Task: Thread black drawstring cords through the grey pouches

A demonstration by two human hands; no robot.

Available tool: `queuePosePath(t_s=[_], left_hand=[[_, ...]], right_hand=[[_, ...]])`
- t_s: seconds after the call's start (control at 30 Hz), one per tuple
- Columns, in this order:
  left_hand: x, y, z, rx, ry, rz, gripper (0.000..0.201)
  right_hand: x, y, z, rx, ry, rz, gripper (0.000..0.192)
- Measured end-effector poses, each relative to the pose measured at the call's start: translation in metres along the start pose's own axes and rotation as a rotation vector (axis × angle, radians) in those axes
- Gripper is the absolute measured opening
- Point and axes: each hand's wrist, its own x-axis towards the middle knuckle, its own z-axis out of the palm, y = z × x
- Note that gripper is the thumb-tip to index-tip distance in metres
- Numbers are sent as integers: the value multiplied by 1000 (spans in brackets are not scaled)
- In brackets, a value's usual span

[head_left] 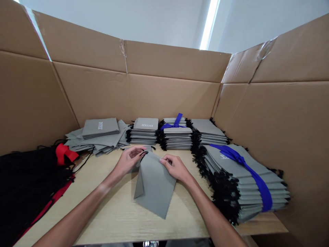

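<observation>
Head view: both hands pinch a grey bag's top at mid-bench. Left hand (130,160) also grips its black cord (143,155); right hand (175,167) holds the bag (155,187) edge.

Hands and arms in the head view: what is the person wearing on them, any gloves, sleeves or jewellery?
Nothing shows on them. The left hand and right hand are bare, without gloves, and no rings or watch can be seen. Both forearms are uncovered right down to the lower edge of the picture, so no sleeve appears.
</observation>
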Motion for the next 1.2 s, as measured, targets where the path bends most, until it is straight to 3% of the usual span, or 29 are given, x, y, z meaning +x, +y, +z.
queuePosePath(t_s=[0.23, 0.4, 0.6, 0.77, 0.87, 0.97, 1.1, 1.2], left_hand=[[0, 0, -6, 141, -74, 64, 45], [1, -10, -15, 359, -101, 279, 32], [-3, -13, -25, 641, -131, 526, 38], [-8, -8, -25, 725, -119, 610, 44], [-8, -9, -17, 600, -175, 548, 39], [-7, -9, -7, 418, -196, 384, 33], [-5, -6, -2, 299, -143, 169, 35], [-5, -4, -2, 307, -88, 107, 40]], right_hand=[[0, -1, -1, -10, -2, 6, 30], [-1, -2, -1, -30, -14, 17, 29], [-1, -2, -1, -83, -46, 23, 28], [-3, -7, -5, -196, -48, 35, 25], [-4, -9, -7, -310, -19, 3, 21], [-4, -9, -7, -391, 15, -62, 19], [-4, -9, -5, -453, 62, -123, 23], [-3, -9, -7, -493, 126, -120, 24]])
